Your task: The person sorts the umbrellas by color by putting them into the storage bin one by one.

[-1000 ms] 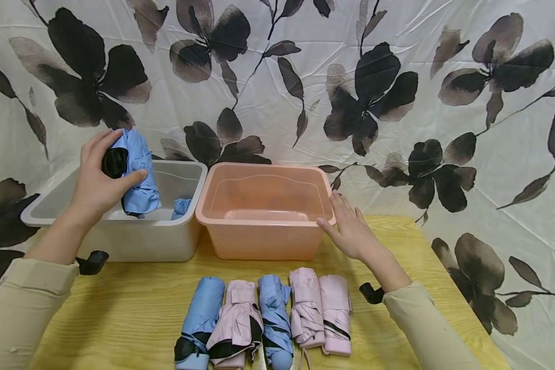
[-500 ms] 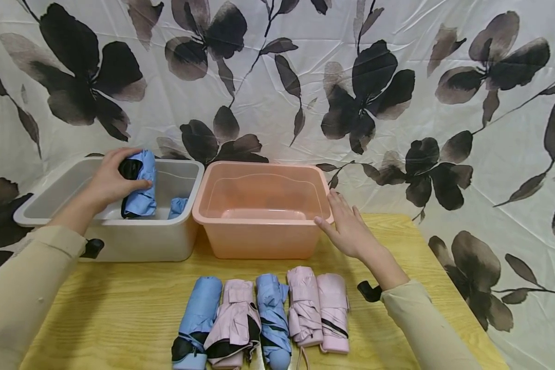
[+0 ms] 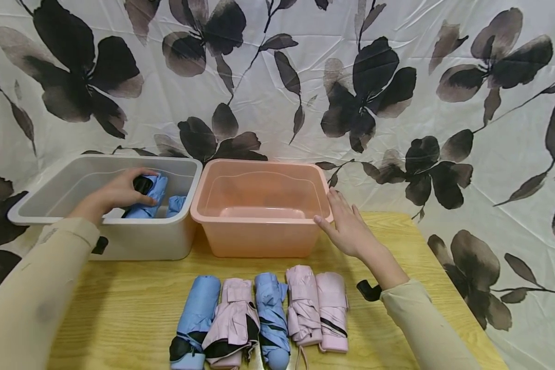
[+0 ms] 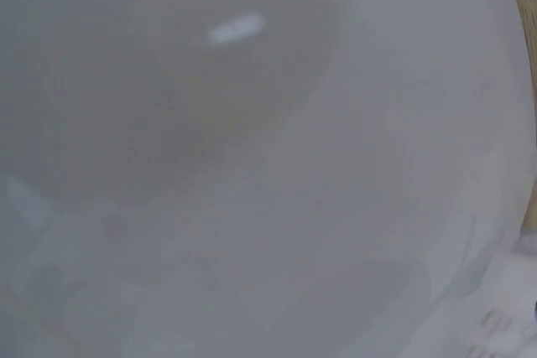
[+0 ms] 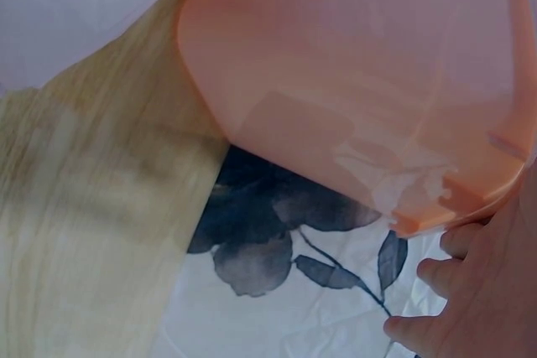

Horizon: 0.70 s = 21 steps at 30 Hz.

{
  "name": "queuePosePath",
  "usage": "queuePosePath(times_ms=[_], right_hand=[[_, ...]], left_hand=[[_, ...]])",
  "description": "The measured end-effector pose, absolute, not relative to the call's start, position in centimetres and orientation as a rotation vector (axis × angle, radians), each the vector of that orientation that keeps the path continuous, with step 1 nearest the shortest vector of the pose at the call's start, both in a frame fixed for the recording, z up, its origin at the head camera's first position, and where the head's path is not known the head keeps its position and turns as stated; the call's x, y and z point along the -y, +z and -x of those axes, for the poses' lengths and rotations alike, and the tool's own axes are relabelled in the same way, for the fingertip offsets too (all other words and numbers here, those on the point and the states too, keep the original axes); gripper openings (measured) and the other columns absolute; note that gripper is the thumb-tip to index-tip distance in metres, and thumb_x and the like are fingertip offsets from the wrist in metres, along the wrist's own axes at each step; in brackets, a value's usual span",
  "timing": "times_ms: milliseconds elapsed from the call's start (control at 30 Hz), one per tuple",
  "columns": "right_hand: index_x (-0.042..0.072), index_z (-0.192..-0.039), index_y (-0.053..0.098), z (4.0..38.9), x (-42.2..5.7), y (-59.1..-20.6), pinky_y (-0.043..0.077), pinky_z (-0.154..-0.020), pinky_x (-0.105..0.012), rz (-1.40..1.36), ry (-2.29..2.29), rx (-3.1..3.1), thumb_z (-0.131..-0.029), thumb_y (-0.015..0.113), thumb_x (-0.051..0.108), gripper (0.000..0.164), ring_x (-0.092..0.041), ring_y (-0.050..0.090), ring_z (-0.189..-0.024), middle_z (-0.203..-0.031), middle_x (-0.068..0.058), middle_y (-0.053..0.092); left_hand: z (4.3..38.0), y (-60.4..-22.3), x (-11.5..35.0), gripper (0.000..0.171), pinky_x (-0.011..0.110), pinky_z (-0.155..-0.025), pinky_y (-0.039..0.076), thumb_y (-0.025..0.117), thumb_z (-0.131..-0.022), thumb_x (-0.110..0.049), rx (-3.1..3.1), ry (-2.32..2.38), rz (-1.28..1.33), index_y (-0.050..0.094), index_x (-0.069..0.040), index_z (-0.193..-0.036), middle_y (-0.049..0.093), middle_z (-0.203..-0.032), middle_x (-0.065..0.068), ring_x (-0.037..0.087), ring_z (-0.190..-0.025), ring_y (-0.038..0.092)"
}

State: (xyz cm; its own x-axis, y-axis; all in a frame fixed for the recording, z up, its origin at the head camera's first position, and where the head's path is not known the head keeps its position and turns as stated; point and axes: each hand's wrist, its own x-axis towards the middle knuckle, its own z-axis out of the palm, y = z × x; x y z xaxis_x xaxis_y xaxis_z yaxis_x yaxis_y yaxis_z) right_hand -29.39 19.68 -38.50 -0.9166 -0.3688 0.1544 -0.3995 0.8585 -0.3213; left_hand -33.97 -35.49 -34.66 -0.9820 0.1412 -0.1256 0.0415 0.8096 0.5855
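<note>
In the head view, my left hand reaches into the light grey bin and grips a folded blue umbrella with a black end. The umbrella's lower part is hidden behind the bin's front rim. To its right in the same bin, part of another blue bundle shows. The left wrist view holds mostly the bin's pale wall. My right hand rests with extended fingers on the right rim of the pink bin; its fingertips appear beside that bin in the right wrist view.
Along the table's front lie a blue umbrella, a pink umbrella with black lining, a second blue umbrella and two pink umbrellas, one at the right end. The bins stand side by side before a floral cloth.
My left hand has lowered the blue umbrella from above the grey bin down into it, shifting slightly right. My right hand stays at the pink bin's rim.
</note>
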Motion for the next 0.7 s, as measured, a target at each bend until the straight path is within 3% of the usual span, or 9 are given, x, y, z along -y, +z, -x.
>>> queuePosePath(times_ms=[200,467,700], right_hand=[[0.003,-0.167,0.008,29.4,-19.5,-38.4,0.005,-0.125,-0.065,-0.614,0.541,2.936,-0.109,0.037,0.058,0.085,-0.033,0.004,-0.16,-0.174,-0.014,0.005],[0.002,-0.166,0.009,29.2,-19.5,-38.2,0.006,-0.124,-0.065,-0.61,0.524,2.932,-0.109,0.038,0.058,0.085,-0.035,0.006,-0.16,-0.174,-0.014,0.006],[0.002,-0.166,0.01,29.1,-19.6,-38.2,0.005,-0.124,-0.066,-0.612,0.541,2.929,-0.108,0.037,0.06,0.086,-0.035,0.005,-0.16,-0.174,-0.015,0.007]], left_hand=[[34.7,-35.3,35.6,0.076,0.075,-0.107,0.031,0.08,-0.087,-0.014,-2.789,0.785,-0.232,0.039,0.005,-0.147,0.032,-0.147,0.038,0.054,-0.127,0.036],[35.1,-35.7,35.4,0.078,0.077,-0.111,0.024,0.08,-0.088,-0.016,-2.69,0.789,-0.212,0.036,0.005,-0.148,0.028,-0.15,0.04,0.057,-0.133,0.03],[35.4,-36.2,35.2,0.079,0.073,-0.107,0.032,0.081,-0.088,-0.02,-2.687,0.782,-0.219,0.037,0.004,-0.149,0.032,-0.146,0.039,0.054,-0.126,0.036]])
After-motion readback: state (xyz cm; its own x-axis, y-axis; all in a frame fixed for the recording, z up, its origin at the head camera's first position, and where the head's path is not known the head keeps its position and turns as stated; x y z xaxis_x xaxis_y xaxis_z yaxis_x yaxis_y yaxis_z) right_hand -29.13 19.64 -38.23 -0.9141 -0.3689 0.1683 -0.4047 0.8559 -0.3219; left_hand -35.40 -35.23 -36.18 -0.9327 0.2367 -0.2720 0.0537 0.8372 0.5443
